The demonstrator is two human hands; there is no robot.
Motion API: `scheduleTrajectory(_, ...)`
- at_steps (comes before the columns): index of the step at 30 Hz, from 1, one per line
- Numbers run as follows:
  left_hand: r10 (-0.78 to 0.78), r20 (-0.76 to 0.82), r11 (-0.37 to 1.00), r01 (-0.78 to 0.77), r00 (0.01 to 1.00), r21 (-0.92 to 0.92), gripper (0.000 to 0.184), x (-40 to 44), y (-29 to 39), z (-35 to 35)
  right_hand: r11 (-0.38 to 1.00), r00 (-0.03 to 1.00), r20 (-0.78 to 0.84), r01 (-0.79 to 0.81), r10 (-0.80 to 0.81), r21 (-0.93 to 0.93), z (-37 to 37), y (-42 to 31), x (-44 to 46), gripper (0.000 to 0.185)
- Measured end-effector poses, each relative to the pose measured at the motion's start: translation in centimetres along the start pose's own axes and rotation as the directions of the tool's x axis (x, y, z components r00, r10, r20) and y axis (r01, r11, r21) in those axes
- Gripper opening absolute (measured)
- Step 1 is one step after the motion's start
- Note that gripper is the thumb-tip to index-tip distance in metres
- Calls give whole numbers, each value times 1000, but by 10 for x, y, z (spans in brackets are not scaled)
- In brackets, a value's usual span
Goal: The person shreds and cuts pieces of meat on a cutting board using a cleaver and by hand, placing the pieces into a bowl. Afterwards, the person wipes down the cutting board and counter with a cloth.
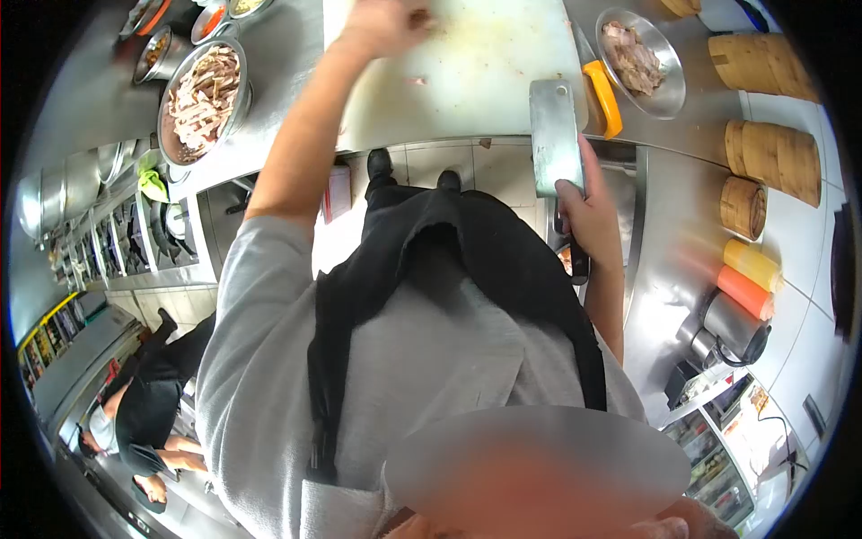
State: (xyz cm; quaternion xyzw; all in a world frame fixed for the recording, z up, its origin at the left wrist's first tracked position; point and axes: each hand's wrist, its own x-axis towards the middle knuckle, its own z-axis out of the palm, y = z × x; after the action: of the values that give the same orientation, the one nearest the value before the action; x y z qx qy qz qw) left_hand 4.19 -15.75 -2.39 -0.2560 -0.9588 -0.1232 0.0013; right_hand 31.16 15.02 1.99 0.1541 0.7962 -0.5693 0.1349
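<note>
My right hand (590,211) is closed around a cleaver (557,135), thumb on the lower blade. Its broad metal blade points away from me, at the near right of the white cutting board (485,90), and a dark handle shows below the hand. At the far left of the board, my left hand (386,31) is partly cut off by the frame's top edge. Its fingers are curled and blurred at a small brownish piece (419,18) that I cannot identify. Small meat scraps (417,81) lie on the board.
A metal bowl of meat strips (205,103) stands left; another holds meat pieces (633,58) at right. A yellow object (603,99) lies beside the board. Bamboo steamers (772,162) and squeeze bottles (745,287) line the right wall. Other people (153,404) are at lower left.
</note>
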Motion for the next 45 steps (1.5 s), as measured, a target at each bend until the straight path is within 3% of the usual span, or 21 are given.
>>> scheduleTrajectory(3,-190,74,982,190,979,20,30,-34,-33,-31,998,995,91,45,-48,33,10,-5,17,75)
scheduleTrajectory(5,-169,8,984,169,986,-48,32,-56,-48,-29,998,981,186,50,-56,36,21,-12,34,75)
scheduleTrajectory(8,-218,-82,974,212,972,-78,33,-80,-49,-31,954,892,392,285,-227,-95,54,-19,62,74)
scheduleTrajectory(9,-252,-109,966,244,962,-81,33,-87,-45,-34,953,888,400,287,-226,-97,62,-24,69,74)
scheduleTrajectory(11,-292,-138,956,282,946,-85,34,-93,-43,-30,971,856,515,163,-51,-174,73,-34,79,74)
scheduleTrajectory(13,-365,72,910,372,928,-181,38,-102,-42,-10,974,873,486,149,-49,-170,76,-32,86,74)
scheduleTrajectory(14,-155,-36,979,148,987,-141,37,-111,-40,0,973,911,409,135,-48,-187,73,-33,86,74)
scheduleTrajectory(15,-44,-25,997,43,999,-61,38,-119,-17,-8,972,943,328,118,-46,-203,70,-34,85,73)
scheduleTrajectory(17,99,-230,993,-112,968,-45,44,-132,-13,9,964,954,299,102,-25,-247,61,-33,85,72)
scheduleTrajectory(18,95,-228,993,-109,969,-51,44,-138,-8,11,871,937,261,321,-234,-373,59,-31,84,72)
scheduleTrajectory(19,-12,-284,999,1,959,-41,42,-144,-2,11,711,864,250,502,-437,-492,59,-32,83,73)
scheduleTrajectory(20,-117,-341,993,111,933,-36,40,-146,3,11,661,876,288,481,-387,-576,58,-35,80,77)
scheduleTrajectory(25,-182,-334,979,138,925,-153,31,-149,13,32,540,900,334,435,-280,-721,62,-54,79,82)
scheduleTrajectory(33,-159,-349,973,87,923,-212,28,-140,6,40,357,838,444,540,-319,-763,85,-85,68,86)
scheduleTrajectory(35,-155,-369,977,88,916,-193,28,-139,4,44,291,795,461,584,-395,-758,88,-82,69,86)
scheduleTrajectory(45,-142,-390,984,86,910,-157,28,-139,6,41,286,794,493,595,-355,-751,87,-85,64,84)
